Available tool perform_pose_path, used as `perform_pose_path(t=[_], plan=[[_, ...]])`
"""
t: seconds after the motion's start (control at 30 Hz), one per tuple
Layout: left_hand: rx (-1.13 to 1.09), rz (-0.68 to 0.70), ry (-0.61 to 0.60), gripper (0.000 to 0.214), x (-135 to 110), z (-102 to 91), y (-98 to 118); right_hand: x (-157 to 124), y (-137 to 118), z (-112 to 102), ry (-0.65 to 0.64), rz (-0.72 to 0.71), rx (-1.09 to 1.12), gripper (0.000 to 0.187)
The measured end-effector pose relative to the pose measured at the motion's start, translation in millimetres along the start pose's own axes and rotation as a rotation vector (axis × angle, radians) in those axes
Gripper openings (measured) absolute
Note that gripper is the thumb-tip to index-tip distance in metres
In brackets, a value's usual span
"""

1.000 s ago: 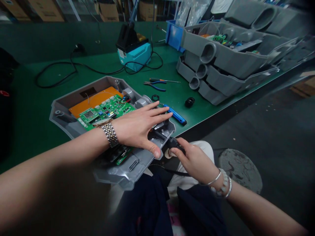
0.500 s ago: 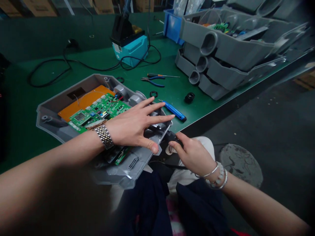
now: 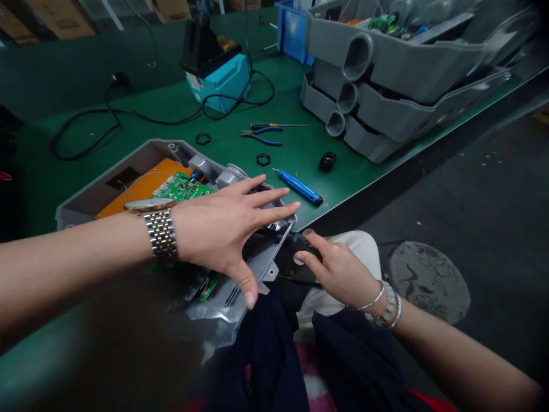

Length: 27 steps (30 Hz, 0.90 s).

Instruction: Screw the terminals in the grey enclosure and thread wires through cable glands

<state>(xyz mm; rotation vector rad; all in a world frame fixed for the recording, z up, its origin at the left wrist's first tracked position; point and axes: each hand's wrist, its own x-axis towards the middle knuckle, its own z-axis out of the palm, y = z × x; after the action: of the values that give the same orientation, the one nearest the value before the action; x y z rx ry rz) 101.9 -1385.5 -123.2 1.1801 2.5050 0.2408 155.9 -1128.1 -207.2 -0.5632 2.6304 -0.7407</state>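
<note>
A grey plastic housing [image 3: 257, 269] lies tilted at the bench's front edge, with a green circuit board [image 3: 182, 187] and an orange sheet [image 3: 148, 182] inside. My left hand [image 3: 223, 223] spreads its fingers flat over the housing's right part, hiding much of the inside. Just outside the housing's right wall, my right hand [image 3: 338, 266] is closed around a black cylindrical part [image 3: 295, 241] that meets the wall. Its far end is hidden, so I cannot tell what kind of part it is. A blue pen-shaped tool [image 3: 300, 187] rests just beyond my left fingertips.
Pliers [image 3: 262, 137], a screwdriver [image 3: 278, 125], black ring nuts [image 3: 263, 159] and a black fitting [image 3: 328, 161] lie on the green bench. Grey housings [image 3: 398, 68] are stacked at right. A turquoise box [image 3: 221, 83] with a looping black cable stands behind. A stool [image 3: 429, 280] is at right.
The housing has shifted slightly left and turned a little, and my left hand with it, its thumb lower and further out. My right hand keeps its grip on the black part. The view has moved slightly.
</note>
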Motion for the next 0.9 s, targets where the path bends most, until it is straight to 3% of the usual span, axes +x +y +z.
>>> perform_pose_path(t=[0.2,0.4,0.73,0.9], plan=[[-0.049,-0.007,0.091,0.141,-3,11.3,-3,-2,-1,3,-0.006,-0.007,-0.03,0.03],[-0.14,0.009,0.109,0.14,-6,21.4,-12,0,-3,-11,-0.055,-0.018,-0.131,0.031],[-0.233,0.056,0.303,0.138,-10,45.1,-19,2,-6,-7,-0.055,-0.133,-0.115,0.009],[-0.27,0.058,0.354,0.135,-11,47.4,-18,6,-7,-16,-0.123,-0.142,-0.129,0.012]])
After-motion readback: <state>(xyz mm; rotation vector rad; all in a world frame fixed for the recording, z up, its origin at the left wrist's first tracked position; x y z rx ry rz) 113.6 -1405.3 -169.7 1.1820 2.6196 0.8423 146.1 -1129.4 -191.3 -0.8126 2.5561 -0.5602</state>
